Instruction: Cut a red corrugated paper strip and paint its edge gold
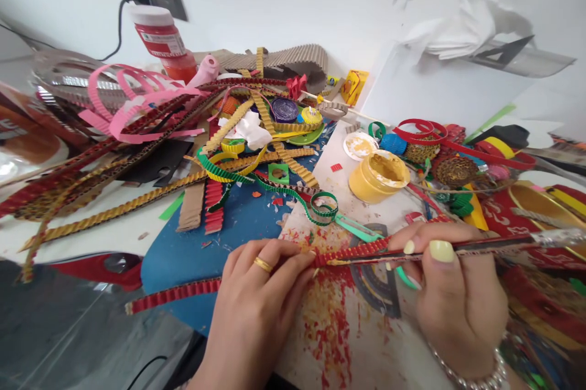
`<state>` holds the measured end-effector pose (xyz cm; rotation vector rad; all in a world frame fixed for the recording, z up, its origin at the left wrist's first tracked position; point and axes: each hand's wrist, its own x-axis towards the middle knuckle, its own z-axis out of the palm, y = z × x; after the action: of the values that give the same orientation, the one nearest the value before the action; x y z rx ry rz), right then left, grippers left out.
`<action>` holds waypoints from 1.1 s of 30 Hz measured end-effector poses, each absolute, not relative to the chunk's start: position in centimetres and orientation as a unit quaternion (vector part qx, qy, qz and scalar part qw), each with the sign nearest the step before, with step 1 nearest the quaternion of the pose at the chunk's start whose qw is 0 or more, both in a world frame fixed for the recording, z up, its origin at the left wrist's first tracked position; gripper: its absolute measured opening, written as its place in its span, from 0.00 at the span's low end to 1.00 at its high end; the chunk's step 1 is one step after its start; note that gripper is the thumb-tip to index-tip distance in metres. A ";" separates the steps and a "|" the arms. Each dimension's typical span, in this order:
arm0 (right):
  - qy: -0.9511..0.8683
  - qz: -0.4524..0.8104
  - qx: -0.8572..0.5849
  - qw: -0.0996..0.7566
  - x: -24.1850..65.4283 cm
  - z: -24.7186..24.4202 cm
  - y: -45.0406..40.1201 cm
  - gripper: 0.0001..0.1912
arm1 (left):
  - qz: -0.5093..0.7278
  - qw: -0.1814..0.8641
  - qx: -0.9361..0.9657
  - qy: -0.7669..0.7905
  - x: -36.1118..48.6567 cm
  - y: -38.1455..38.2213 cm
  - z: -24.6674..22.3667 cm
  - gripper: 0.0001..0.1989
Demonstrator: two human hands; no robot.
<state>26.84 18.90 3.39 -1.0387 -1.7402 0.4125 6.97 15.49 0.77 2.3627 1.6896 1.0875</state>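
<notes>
My left hand [263,289], wearing a gold ring, pinches a red corrugated cardboard strip [183,294] between thumb and fingers. One end of the strip sticks out to the left, and the other runs right toward my right hand [462,298]. That hand grips a slim, paint-stained red-and-black stick [485,246] like a pen. Its yellowish tip is at the strip, close beside my left fingertips. Whether my right fingers also touch the strip is hard to tell. Beyond the hands stands an open jar of yellow paint [372,184], its lid [361,146] lying behind it.
Under my hands lies a paint-smeared board [327,341]. A green-handled tool [357,228] and a green curled strip [323,207] lie just beyond. Corrugated strips [151,201] crowd the left. Rolled paper coils [455,170] pile up at right. Red paint jars [158,36] stand against the wall.
</notes>
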 end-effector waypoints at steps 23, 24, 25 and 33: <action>-0.690 0.225 -0.455 0.515 26.7 2.9 19.1 0.08 | 0.324 -0.037 0.755 0.568 7.2 15.6 0.8 0.13; -0.691 0.223 -0.457 0.514 26.7 3.0 19.1 0.08 | 0.324 -0.038 0.755 0.569 7.2 15.6 0.8 0.13; -0.692 0.222 -0.459 0.512 26.6 3.0 19.1 0.08 | 0.324 -0.039 0.755 0.568 7.2 15.6 0.8 0.12; -0.688 0.226 -0.457 0.517 26.6 2.9 19.2 0.08 | 0.330 -0.037 0.751 0.570 7.3 15.7 0.9 0.10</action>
<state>26.56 19.19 2.91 -1.0979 -1.6511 0.5418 7.33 15.65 0.85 2.4179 1.8359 1.0614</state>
